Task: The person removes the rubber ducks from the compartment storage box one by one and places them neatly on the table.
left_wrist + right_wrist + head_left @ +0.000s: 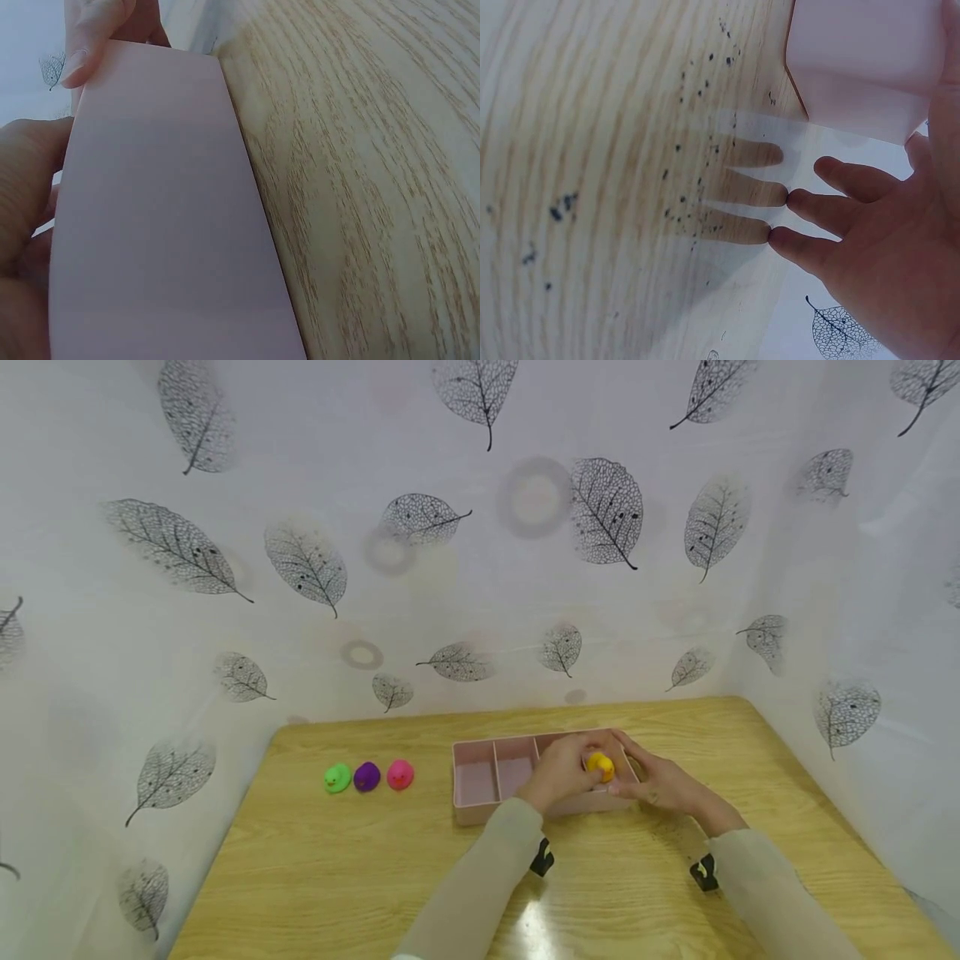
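A pink divided storage box sits on the table, its long side facing me. Inside its rightmost compartment is a yellow rubber duck, with the fingers of my left hand pinching it from the left. My right hand spans the box's right end, thumb over the front rim and forefinger at the back corner. In the right wrist view, the other fingers of the right hand are spread, their tips down at the tabletop. The box's front wall hides part of the left hand.
Left of the box, a green duck, a purple duck and a pink duck stand in a row on the wood-grain table. A white leaf-print curtain hangs behind and along both sides.
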